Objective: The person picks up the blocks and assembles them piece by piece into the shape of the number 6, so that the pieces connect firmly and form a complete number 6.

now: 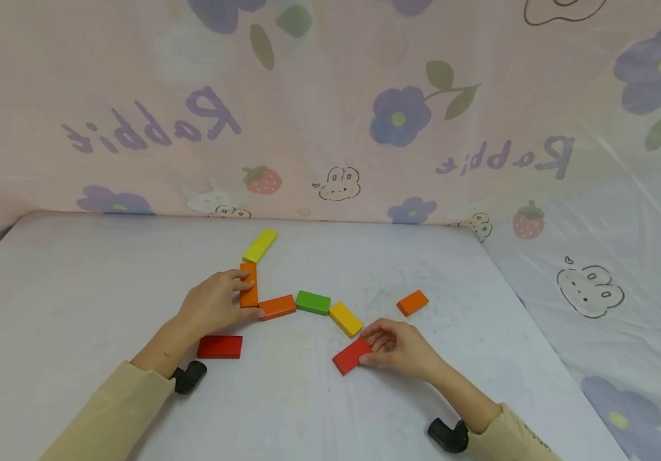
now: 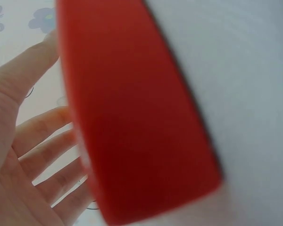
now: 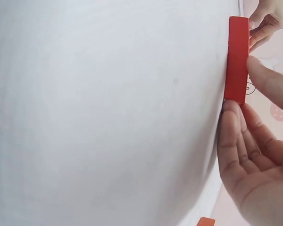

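In the head view, my left hand (image 1: 212, 301) has its fingers over an upright-running orange block (image 1: 249, 296). Its thumb touches the near end of a second orange block (image 1: 279, 308). A dark red block (image 1: 219, 347) lies beside the left wrist and fills much of the left wrist view. My right hand (image 1: 402, 349) pinches the right end of a bright red block (image 1: 350, 356), thumb at its side. That block lies just below a yellow-orange block (image 1: 345, 319). A green block (image 1: 313, 303) sits between the second orange and yellow-orange blocks.
A yellow block (image 1: 260, 246) forms the far end of the curved row. One loose orange block (image 1: 413, 303) lies beyond the right hand. The white tabletop (image 1: 105, 275) meets a patterned cloth (image 1: 307, 96) at the back and right.
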### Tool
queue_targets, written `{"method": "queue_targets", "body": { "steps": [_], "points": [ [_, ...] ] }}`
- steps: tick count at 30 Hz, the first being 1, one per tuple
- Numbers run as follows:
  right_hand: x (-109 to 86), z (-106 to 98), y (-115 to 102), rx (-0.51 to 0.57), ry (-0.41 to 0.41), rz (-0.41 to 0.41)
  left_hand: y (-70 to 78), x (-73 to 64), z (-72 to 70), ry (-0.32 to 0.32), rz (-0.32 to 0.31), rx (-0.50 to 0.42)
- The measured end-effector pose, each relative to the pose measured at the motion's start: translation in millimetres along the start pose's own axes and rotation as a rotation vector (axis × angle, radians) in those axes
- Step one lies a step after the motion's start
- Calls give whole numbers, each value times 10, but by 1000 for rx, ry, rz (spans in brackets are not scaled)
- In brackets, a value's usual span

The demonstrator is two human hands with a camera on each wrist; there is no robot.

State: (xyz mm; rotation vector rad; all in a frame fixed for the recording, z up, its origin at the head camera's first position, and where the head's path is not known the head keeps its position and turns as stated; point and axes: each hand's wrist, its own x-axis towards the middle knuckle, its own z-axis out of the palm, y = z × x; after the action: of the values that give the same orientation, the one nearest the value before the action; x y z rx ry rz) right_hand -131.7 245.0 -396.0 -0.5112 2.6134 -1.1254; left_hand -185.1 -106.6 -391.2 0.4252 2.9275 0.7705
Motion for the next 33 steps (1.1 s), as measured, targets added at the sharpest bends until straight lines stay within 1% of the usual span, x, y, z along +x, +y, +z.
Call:
{"method": "queue_targets", "body": {
  "steps": [8, 15, 33],
  "points": [
    [20, 15, -19, 16, -4, 18, 1, 2, 2, 7, 11, 0],
    [42, 17, -19, 76, -34, 33, -5, 12, 4, 5, 8, 7],
    [106, 11, -5, 96, -84, 32, -6, 9, 0, 7, 12, 11]
  ]
}}
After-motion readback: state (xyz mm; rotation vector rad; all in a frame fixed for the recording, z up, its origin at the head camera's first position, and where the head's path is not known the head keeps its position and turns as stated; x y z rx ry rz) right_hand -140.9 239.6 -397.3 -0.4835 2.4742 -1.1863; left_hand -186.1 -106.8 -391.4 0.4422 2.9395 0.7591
